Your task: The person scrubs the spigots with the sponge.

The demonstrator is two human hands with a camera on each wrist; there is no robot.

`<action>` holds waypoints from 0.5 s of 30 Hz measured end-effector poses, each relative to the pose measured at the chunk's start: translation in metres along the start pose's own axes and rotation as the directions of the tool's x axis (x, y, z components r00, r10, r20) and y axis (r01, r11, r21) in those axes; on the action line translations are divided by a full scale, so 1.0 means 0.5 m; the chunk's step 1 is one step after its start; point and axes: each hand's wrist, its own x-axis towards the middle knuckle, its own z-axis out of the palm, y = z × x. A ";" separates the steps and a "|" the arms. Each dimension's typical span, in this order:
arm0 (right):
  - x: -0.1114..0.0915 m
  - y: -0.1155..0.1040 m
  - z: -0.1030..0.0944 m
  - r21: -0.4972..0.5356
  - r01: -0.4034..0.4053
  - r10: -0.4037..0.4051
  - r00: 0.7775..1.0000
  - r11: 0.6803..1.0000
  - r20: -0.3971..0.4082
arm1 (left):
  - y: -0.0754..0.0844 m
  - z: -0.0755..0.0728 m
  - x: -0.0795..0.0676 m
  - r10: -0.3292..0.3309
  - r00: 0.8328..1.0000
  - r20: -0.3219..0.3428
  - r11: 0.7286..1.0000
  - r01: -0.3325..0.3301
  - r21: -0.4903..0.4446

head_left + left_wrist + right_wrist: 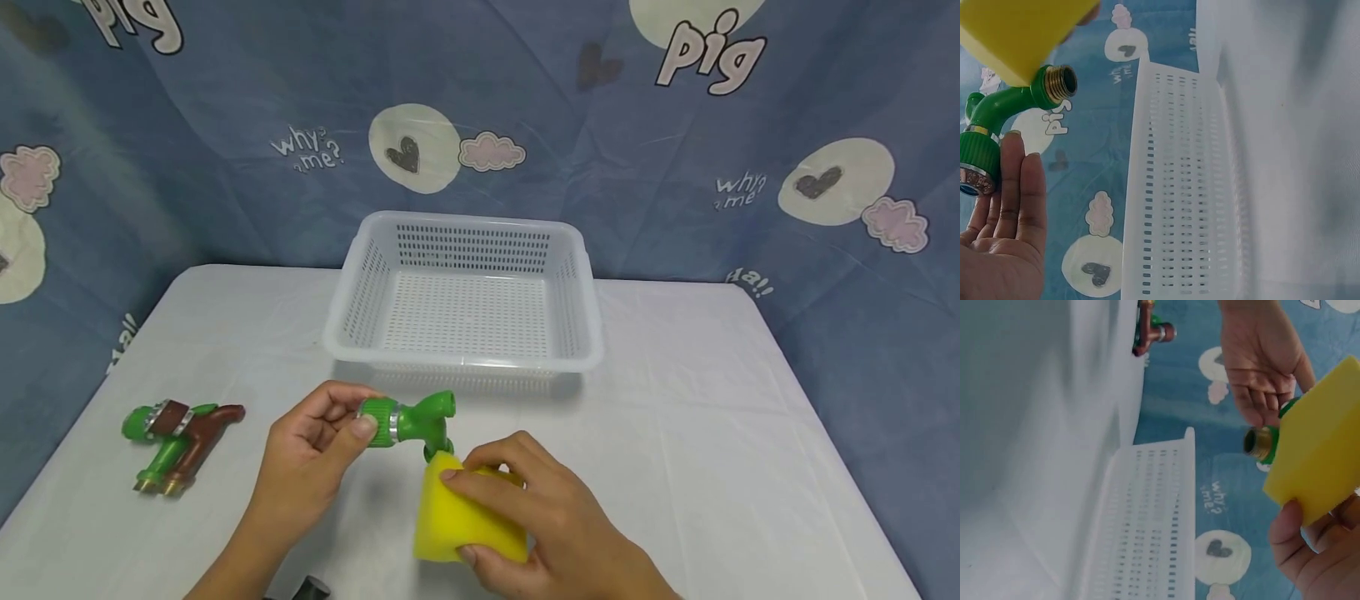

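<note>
My left hand (311,454) grips a green plastic tap (426,421) by its ribbed, silver-banded end, holding it above the table. A brass threaded end shows on the tap (1010,106) in the left wrist view. In my right hand (551,517) is a yellow sponge (457,517), pinched between thumb and fingers. The sponge's upper edge meets the tap's lower branch in the head view. Seen from the right wrist, the sponge (1322,437) covers much of the tap, leaving its threaded end visible.
A white perforated basket (465,358) stands at the back middle of the white table (712,433). Two more taps, one green and one brown (198,437), lie together at the left. A black object (311,588) pokes in at the front edge. Blue printed cloth (540,92) hangs behind.
</note>
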 end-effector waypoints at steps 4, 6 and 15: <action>-0.005 0.006 -0.002 -0.006 -0.029 0.029 0.999 1.000 0.014 | 0.002 0.001 0.000 -0.002 1.000 0.004 1.000 0.002 0.008; -0.006 0.011 -0.004 -0.014 -0.020 0.020 1.000 1.000 0.001 | 0.003 0.001 0.001 -0.005 1.000 0.002 1.000 0.005 0.021; -0.013 0.026 -0.016 -0.051 -0.085 0.084 0.996 0.995 -0.023 | 0.003 -0.003 0.002 0.000 1.000 0.004 0.999 0.000 0.033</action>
